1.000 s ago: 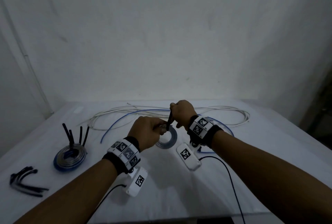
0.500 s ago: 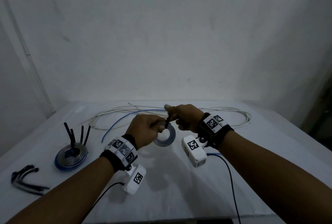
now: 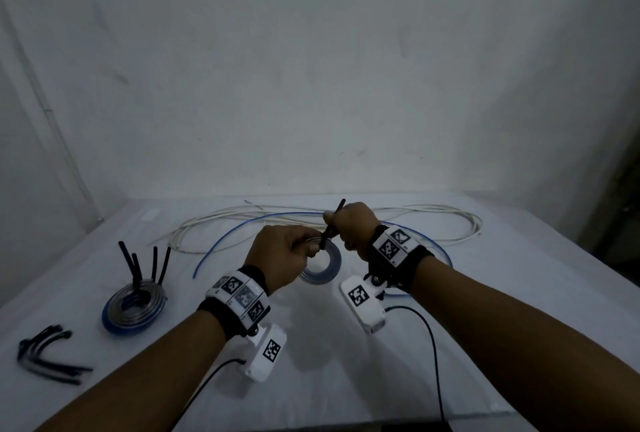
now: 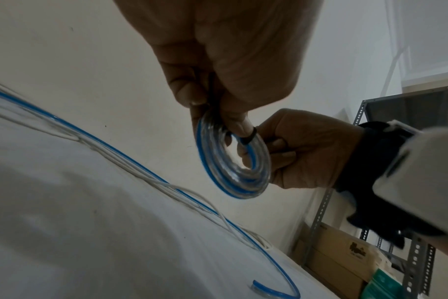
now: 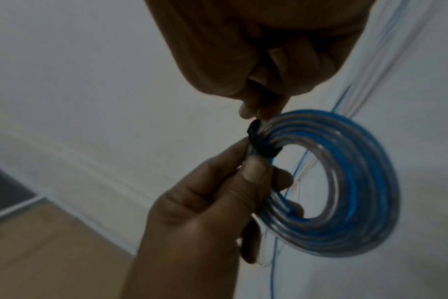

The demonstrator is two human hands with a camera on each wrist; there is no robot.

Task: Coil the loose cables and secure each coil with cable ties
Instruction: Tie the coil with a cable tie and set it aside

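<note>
A small coil of clear and blue cable [image 3: 320, 267] hangs above the white table [image 3: 346, 379], held at its upper left rim by my left hand [image 3: 308, 247]. A black cable tie [image 3: 331, 224] is looped round the coil's top, and its tail rises past my right hand [image 3: 335, 225], which grips it in a fist. In the left wrist view the tie band [image 4: 249, 137] hugs the coil [image 4: 233, 174] beside my left fingertips [image 4: 239, 125]. In the right wrist view my right hand [image 5: 258, 115] pinches the tie just above the band [image 5: 263, 148] on the coil [image 5: 351, 182].
A tied coil [image 3: 133, 307] with several black tie tails standing up lies at the left. Spare black ties [image 3: 48, 360] lie near the front left edge. Loose white cables [image 3: 450, 224] and a loose blue cable [image 3: 221, 241] sprawl behind my hands. A metal shelf with boxes [image 4: 345, 252] stands off the table.
My right wrist swung out to the right and partly back while keeping hold of the tie. The tie's tail now points up and away. The left hand and the coil stayed nearly still.
</note>
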